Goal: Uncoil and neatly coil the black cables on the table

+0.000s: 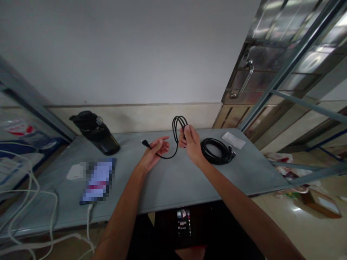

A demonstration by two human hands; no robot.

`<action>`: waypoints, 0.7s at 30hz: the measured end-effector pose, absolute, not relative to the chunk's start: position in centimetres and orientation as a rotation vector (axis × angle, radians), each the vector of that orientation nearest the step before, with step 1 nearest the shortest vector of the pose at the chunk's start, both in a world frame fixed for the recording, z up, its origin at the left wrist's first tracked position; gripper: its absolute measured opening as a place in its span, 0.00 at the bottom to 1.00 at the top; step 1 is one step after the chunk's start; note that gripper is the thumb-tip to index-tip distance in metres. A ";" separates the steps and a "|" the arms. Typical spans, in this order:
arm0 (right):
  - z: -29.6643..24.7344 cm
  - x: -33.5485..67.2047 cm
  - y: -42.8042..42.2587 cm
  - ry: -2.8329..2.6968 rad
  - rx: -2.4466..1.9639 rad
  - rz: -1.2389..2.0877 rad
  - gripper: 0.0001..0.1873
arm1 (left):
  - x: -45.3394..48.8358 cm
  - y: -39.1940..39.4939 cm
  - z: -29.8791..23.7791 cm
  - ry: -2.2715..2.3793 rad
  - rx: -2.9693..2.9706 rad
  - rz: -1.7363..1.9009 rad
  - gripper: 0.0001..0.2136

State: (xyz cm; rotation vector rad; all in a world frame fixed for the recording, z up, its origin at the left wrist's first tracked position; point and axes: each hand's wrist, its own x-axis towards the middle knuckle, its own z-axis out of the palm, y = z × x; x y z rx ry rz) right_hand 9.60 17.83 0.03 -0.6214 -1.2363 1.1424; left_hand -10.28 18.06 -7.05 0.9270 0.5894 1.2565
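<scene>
A thin black cable [173, 126] hangs in loose loops above the table. My right hand [191, 142] is closed around the gathered loops, the thumb pressed on top. One strand sags across to my left hand [157, 150], which holds it near its end under the thumb, fingers loosely curled. The black plug [145, 143] at that end sticks out to the left of the thumb. Just right of my right hand, a thicker coil of black cable [217, 151] lies on the grey table [176, 180].
A black bottle [94, 131] stands at the back left. In front of it lies a blurred-out phone [97, 182] with a white cord [89, 216]. A white packet [233, 140] lies behind the coil. Metal frame posts [271, 86] rise at the right; a wall [135, 54] closes the back.
</scene>
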 end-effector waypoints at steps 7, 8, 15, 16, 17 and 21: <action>-7.9 9.4 19.2 -1.742 -0.809 0.800 0.30 | -10.6 19.4 -7.7 0.659 0.833 1.309 0.22; -8.6 9.4 19.3 -1.790 -0.810 0.763 0.30 | -10.6 19.6 -7.9 0.680 0.829 1.318 0.23; -9.9 9.5 20.0 -1.850 -0.864 0.710 0.21 | -10.2 20.4 -8.1 0.821 0.769 1.310 0.20; -9.8 9.6 20.0 -1.840 -0.882 0.724 0.21 | -10.2 20.5 -8.0 0.820 0.750 1.306 0.20; -9.6 9.7 19.9 -1.826 -0.895 0.735 0.21 | -10.2 20.5 -8.0 0.819 0.733 1.298 0.19; -9.1 10.0 19.6 -1.741 -0.897 0.774 0.23 | -10.4 20.6 -7.8 0.812 0.682 1.289 0.16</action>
